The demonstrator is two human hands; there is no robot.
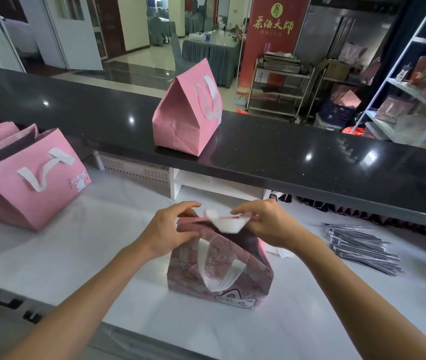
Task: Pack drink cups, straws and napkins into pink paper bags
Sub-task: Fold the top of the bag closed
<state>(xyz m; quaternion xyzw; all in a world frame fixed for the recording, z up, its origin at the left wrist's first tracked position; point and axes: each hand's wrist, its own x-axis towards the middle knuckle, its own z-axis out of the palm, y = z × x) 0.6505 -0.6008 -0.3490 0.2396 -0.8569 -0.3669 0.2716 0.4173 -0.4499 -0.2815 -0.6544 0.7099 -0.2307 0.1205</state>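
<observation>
- two hands work at the top of one pink paper bag (219, 266), which stands upright on the white worktop (77, 255) right in front of the person
- left hand (166, 229) rests against the bag's top left edge, its fingers (188, 206) curled in and pinching toward the mouth
- right hand (266, 224) pinches the top right edge together with a white handle strip (228, 222) that lies across the opening
- whether cup, straw and napkin are already inside i cannot tell; the mouth is dark and half covered
- one closed bag (188, 113) sits on the black upper counter (310, 152), well apart; open bags (30, 178) stand at the left, wrapped straws (362, 250) lie in a heap at the right
- likely step: folding the mouth shut, so this bag looks nearly packed
- risk: pulling the two edges unevenly could crease or tear the paper at the fold
- risk: the pinched handle strip may get trapped in the closure, leaving the bag awkward to carry
- risk: pressing down too hard on the top could squash or tip a cup inside, if one is there
</observation>
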